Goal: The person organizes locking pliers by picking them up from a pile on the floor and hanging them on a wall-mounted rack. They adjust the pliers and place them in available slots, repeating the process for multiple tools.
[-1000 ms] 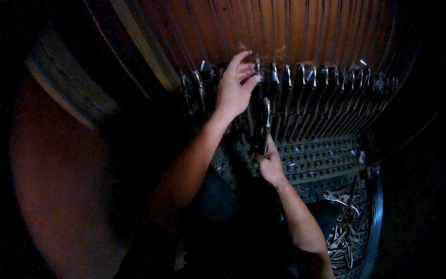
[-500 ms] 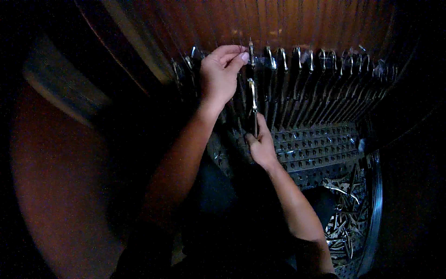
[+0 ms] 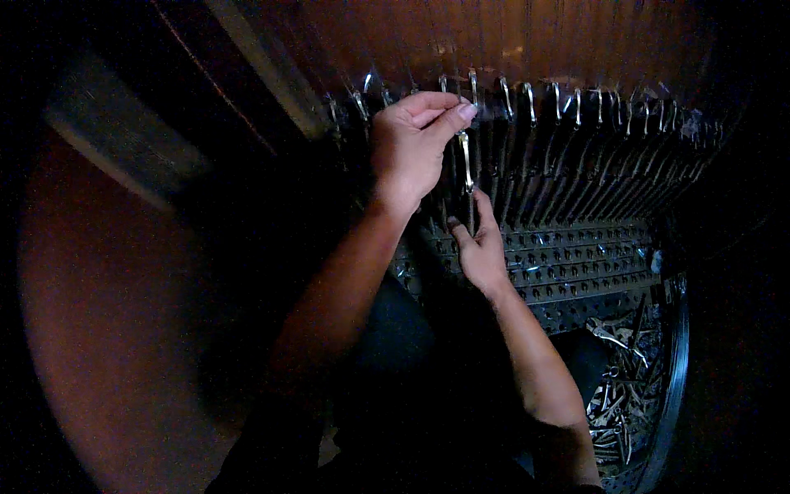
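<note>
Head view: my left hand [image 3: 411,152] has thumb and forefinger pinched just far of the silver piece [image 3: 466,160], contents hidden; my right hand [image 3: 482,251], thumb and forefinger apart, meets its near end, grip unclear. I'd steady it and pinch lightly.

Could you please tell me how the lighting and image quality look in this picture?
Head view: dim and grainy, the surroundings sinking into black; head view: bright glints on the metal hooks; head view: the bluish band at lower right looks bowed, perhaps partly from fisheye distortion.
</note>
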The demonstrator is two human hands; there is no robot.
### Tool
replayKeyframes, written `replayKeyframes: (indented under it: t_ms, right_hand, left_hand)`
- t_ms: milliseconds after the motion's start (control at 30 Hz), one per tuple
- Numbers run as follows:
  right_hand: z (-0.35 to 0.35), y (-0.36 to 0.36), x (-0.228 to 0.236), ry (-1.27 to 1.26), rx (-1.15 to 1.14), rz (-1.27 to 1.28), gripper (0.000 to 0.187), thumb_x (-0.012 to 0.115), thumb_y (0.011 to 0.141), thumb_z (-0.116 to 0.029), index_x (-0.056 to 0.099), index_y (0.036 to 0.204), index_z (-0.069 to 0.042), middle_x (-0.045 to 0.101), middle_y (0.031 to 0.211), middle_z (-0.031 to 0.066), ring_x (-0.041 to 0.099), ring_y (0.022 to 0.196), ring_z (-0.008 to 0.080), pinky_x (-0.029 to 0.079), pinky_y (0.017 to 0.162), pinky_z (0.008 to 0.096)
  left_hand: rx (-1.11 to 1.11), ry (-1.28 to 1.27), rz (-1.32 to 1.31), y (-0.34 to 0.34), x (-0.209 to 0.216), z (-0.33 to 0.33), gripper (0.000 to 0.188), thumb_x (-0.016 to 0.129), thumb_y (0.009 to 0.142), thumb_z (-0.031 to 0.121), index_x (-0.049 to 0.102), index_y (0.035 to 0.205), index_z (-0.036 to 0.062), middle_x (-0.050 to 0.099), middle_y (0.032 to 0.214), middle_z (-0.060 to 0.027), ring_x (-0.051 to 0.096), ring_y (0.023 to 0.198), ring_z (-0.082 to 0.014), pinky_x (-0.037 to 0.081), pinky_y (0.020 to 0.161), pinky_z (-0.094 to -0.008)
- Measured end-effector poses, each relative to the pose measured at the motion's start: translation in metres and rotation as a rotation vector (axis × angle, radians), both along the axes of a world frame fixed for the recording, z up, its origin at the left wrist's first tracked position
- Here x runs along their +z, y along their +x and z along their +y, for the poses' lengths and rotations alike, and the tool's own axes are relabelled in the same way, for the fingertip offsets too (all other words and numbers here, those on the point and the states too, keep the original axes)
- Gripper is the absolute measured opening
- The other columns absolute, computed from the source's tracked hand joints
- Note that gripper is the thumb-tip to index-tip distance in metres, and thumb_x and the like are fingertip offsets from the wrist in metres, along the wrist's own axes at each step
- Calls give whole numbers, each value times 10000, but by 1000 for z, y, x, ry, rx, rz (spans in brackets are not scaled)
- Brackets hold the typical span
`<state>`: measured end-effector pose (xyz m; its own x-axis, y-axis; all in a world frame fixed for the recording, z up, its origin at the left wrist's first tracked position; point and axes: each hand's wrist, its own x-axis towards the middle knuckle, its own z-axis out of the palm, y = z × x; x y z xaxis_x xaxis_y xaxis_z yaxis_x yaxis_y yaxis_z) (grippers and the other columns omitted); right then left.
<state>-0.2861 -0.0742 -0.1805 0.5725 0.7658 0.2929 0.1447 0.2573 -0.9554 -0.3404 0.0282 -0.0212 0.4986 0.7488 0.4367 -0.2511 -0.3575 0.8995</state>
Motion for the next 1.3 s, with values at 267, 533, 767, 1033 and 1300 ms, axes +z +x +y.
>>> replayKeyframes:
  t_ms: [267,533,767,1033,1300]
  right_hand:
    - [7,1,-11,33,45,99,630,586,889,65,391,1478,-47,500,1424,150,458,1351,240,325,1155,338]
    - [3,-4,-3,41,57,84,642,572,884,68,380,1487,-40,502,1419,150,474,1333,241,339,1147,341]
    - [4,-6,-5,35,32,31,673,575,873,67,369,1504,-43,490,1442,150,469,1339,240,334,1152,338]
    - [-1,-9,8,2,-18,-31,601,577,851,65,410,1419,-36,524,1358,160,510,1281,280,363,1126,355]
    - [-1,-11,10,-5,-75,-87,628,600,836,31,400,1426,-49,516,1377,193,512,1287,344,371,1114,387]
  left_hand:
    - [-8,6,-22,-1,-6,5,192,770,894,102,716,1034,-17,753,963,-102,699,876,-145,544,832,-270]
    - [-50,-21,-37,-6,-5,3,169,760,904,101,714,1020,-13,752,956,-95,697,883,-141,543,840,-269]
    - [-42,-2,-40,-9,-4,1,147,748,912,92,711,1011,-9,751,955,-96,698,881,-145,546,844,-272]
    - [-61,-9,-49,-9,-4,-1,138,754,906,91,713,1000,-1,750,946,-90,696,869,-138,546,834,-261]
    - [-50,-15,-32,-10,-2,-3,141,762,901,90,716,1000,1,751,944,-85,693,865,-131,544,830,-257]
